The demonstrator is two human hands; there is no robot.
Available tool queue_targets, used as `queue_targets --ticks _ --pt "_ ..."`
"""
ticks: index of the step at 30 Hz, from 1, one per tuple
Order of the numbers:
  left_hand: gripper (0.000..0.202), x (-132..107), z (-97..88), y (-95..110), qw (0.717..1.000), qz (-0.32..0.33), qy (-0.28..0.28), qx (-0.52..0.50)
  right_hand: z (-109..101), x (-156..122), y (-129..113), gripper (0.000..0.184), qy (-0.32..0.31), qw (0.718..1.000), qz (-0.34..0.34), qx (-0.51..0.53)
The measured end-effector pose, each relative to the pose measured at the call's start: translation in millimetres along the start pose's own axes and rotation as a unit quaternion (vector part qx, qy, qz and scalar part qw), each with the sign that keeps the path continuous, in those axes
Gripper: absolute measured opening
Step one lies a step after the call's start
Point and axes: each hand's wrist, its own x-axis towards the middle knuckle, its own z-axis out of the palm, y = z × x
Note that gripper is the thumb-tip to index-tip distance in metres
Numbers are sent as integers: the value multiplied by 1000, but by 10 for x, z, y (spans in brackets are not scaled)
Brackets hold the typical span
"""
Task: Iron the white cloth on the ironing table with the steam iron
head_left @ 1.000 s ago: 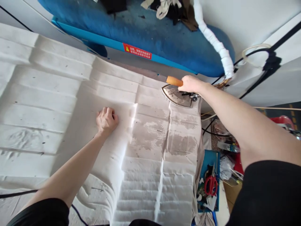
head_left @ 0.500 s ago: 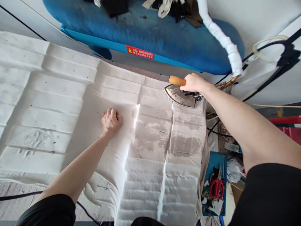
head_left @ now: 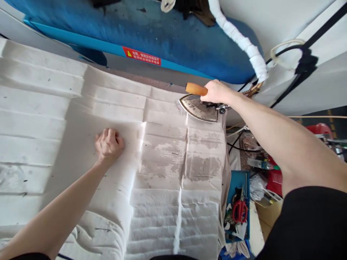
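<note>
A pale, creased cloth is spread over the work surface, with darker damp-looking patches toward its right side. On its middle rests my left hand, curled into a fist; whatever its fingers may pinch is hidden. My right hand is wrapped round the orange-brown handle of a clothes iron. The iron's pointed metal plate lies on the cloth near its far right corner, nose to the left. Part of the iron's rear is covered by my wrist.
A blue padded ironing board with a red warning label runs along the back. A white-wrapped hose and black cables hang at the right. Below the right edge, a blue tray holds red-handled scissors.
The camera view has swung to the right, so everything appears further left. Both hands keep their grip and pose, and the iron stays about where it was on the cloth.
</note>
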Motion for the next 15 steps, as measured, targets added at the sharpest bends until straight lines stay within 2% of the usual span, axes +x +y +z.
queue_targets --ticks 3,6,9,15 --pt "7 3 32 -25 1000 16 7 25 -15 -153 261 25 -4 1000 17 -7" --pt "7 -3 42 -39 999 24 11 42 108 -259 483 20 -13 999 35 2" --pt "7 -9 32 -39 998 25 13 52 245 -296 578 21 8 1000 17 16" --pt "8 -7 28 -29 998 29 18 54 357 -323 680 71 106 991 -28 75"
